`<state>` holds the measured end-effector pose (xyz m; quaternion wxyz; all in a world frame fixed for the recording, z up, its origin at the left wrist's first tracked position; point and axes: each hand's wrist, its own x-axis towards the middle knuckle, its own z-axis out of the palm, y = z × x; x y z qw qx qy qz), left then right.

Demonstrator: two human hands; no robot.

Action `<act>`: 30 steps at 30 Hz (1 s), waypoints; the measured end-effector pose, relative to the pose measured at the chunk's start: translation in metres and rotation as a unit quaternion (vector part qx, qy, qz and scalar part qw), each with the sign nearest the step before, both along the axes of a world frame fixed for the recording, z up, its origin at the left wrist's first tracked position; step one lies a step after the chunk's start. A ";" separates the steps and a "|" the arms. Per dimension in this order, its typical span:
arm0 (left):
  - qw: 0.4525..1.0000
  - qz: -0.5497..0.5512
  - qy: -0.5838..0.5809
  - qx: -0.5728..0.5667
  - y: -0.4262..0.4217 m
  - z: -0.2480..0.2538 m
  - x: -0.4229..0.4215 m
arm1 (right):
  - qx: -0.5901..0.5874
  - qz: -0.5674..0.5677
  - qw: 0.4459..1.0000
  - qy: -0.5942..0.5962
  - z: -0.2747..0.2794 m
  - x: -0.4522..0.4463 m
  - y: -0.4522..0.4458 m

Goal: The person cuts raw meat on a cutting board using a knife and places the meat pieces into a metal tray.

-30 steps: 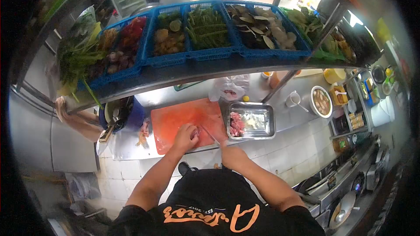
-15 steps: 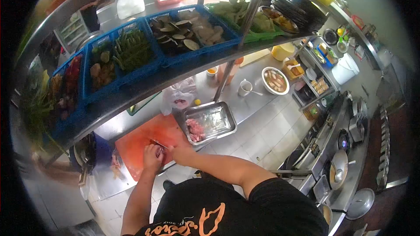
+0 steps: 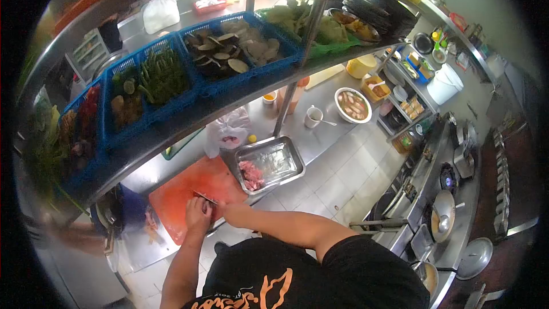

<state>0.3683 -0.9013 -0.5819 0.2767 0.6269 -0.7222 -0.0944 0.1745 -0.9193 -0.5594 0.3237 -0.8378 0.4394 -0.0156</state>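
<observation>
Steel-bladed knife (image 3: 205, 198): brought in beside the left hand (image 3: 198, 216) since a second ago; clenched in the right hand (image 3: 233, 215).
Dark-red meat piece (image 3: 207, 207): pinned under the left grip on the orange rectangular board (image 3: 171, 194); apparently being sliced, calling for short, guarded strokes.
Board edges: rectangular silver metal tray (image 3: 284, 163) close on the right; bare room leftward.

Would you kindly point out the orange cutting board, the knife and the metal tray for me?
Orange cutting board (image 3: 178, 190), head view: on its bare upper surface.
Knife (image 3: 205, 197), head view: on the visible blade.
Metal tray (image 3: 281, 163), head view: on its bare bottom, beside the meat (image 3: 251, 175).
</observation>
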 end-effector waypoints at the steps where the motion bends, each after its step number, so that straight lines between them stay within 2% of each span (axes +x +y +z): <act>1: 1.000 -0.007 -0.002 0.000 0.002 0.000 0.002 | 0.016 0.014 1.000 0.012 -0.002 0.004 -0.005; 3: 0.999 0.011 0.048 0.002 0.005 -0.003 0.003 | 0.052 0.036 0.997 0.040 0.023 0.006 -0.022; 6: 0.998 0.015 0.064 -0.015 0.003 -0.010 0.003 | 0.118 0.164 0.969 0.143 0.070 -0.004 -0.026; 9: 0.998 0.017 0.044 -0.030 0.006 -0.014 0.004 | 0.128 0.034 0.986 0.100 0.071 -0.023 0.007; 12: 1.000 0.006 0.016 -0.021 0.003 -0.018 0.002 | 0.141 -0.003 0.989 0.051 0.087 -0.030 0.014; 15: 1.000 0.007 0.006 0.015 0.007 -0.005 0.002 | -0.014 0.029 0.999 -0.021 0.011 -0.013 0.014; 18: 0.999 0.015 0.022 0.020 0.006 0.003 0.004 | 0.062 0.027 0.997 0.039 0.023 0.006 -0.011; 21: 0.994 0.026 0.106 0.021 0.010 0.006 0.004 | 0.046 0.031 0.996 0.075 0.055 0.003 -0.019; 23: 0.989 0.044 0.135 0.028 0.022 -0.002 0.009 | 0.015 0.074 0.996 0.037 0.048 -0.010 -0.019; 27: 0.998 0.031 0.046 0.026 0.023 -0.014 0.014 | -0.031 0.096 0.994 0.031 0.007 -0.023 -0.017; 29: 0.997 0.042 0.043 0.039 0.024 -0.011 0.014 | -0.055 0.161 0.982 0.083 0.037 -0.025 -0.020; 30: 0.997 0.044 0.051 0.039 0.025 -0.004 0.011 | -0.023 0.137 0.985 0.101 0.052 -0.023 -0.018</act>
